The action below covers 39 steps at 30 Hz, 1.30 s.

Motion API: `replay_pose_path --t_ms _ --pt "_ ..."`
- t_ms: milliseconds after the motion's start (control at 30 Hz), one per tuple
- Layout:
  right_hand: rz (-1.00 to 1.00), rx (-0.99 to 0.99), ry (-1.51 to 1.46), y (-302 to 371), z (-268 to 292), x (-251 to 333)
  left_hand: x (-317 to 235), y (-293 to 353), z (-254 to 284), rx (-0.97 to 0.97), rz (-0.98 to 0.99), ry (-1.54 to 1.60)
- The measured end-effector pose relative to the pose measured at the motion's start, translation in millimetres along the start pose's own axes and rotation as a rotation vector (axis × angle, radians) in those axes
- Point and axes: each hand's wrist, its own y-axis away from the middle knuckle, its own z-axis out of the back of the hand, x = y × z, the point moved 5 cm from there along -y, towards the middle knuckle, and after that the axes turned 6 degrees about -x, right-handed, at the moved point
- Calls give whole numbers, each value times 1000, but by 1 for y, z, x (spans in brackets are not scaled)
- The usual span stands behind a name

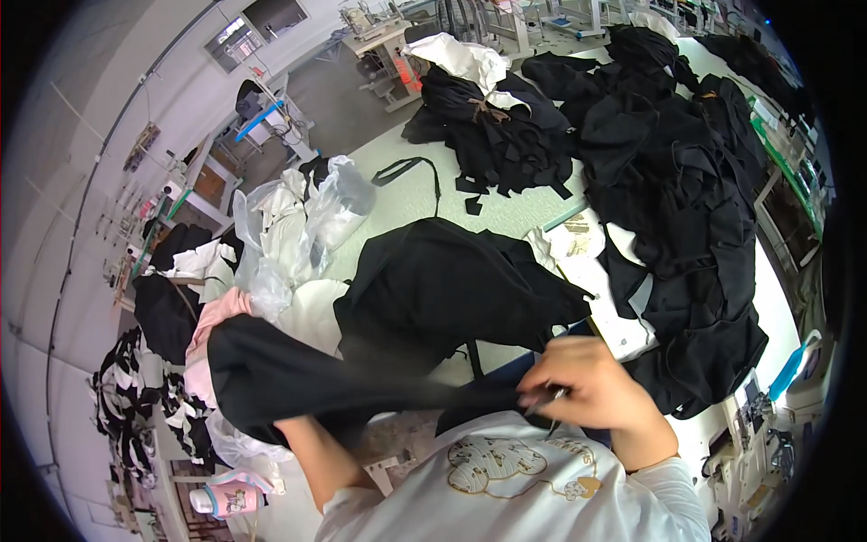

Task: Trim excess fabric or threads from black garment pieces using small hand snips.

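A long piece of black cloth [298, 375] stretches across in front of my body, its middle smeared by motion. My left forearm [316, 452] goes up under its wide left end, and the cloth hides that hand and its fingers. At the narrow right end, my right hand [582, 384] is closed, with the cloth at its fingertips. Out of the same fingers sticks a small dark metal tool that looks like thread snips [549, 397]. Just beyond, a larger black fabric piece [442, 289] lies spread on the pale table [388, 149].
Heaped black garments [668, 181] cover the table's right side. Black scraps [497, 135] lie at the far middle. A clear plastic bag [307, 217] with white cloth stands at left, by pink fabric [212, 330]. A pink bottle [226, 499] is at lower left; a sewing machine [759, 425] at right.
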Motion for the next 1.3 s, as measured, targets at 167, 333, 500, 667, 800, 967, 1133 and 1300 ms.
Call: replay_pose_path --t_ms 167,333,500,667,800,967,1133,1300 --pt "-213 -376 436 9 31 -78 -38 -29 -141 427 142 195" --pt "-424 -506 694 45 33 -166 -102 19 -246 903 247 378" --pt "-626 -483 548 85 36 -185 -71 57 -251 828 31 306" --pt "-770 -461 309 118 48 -183 -123 20 -156 946 -215 70" --pt "-857 -473 278 122 42 -174 -239 27 -108 1028 -213 647" --pt "-896 -619 257 134 40 -160 -377 105 -109 1181 -605 1224" --pt "-958 -808 -416 150 30 -143 -415 141 -117 1124 -1115 1168" --pt "-940 -811 -741 159 8 -135 -427 140 -131 1483 -1133 1132"
